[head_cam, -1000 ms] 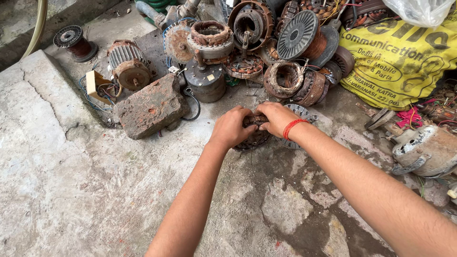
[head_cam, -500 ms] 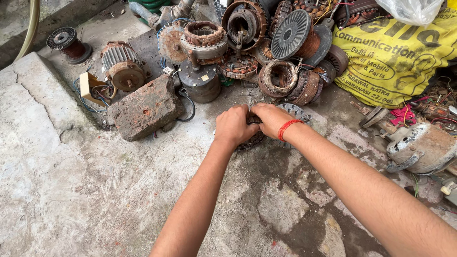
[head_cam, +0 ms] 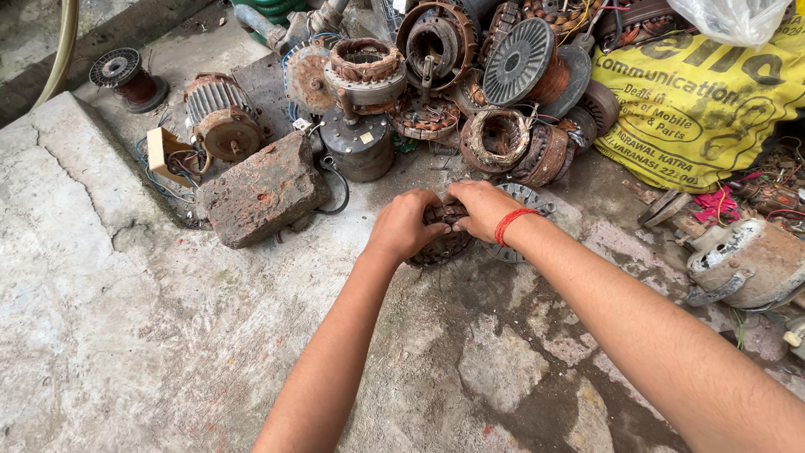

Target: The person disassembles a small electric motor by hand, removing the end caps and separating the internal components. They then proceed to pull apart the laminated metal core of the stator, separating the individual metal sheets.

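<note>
Evidently both hands are closed around one rusty stator (head_cam: pixel 443 243) lying on the concrete floor (head_cam: pixel 168 335): the left hand (head_cam: pixel 404 225) curls its fingers over the near edge, the right hand (head_cam: pixel 480 208) clamps the far side. It looks gripped but not lifted (windings intact, as far as shows), with the scrap motor pile (head_cam: pixel 436 92) just beyond the fingertips.

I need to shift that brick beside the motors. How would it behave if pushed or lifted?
The brick looks solid and chunky, so probably heavy and stiff. Its flat faces suggest sliding, not rolling. Rough, chipped edges may crumble slightly and should grip well.
</note>
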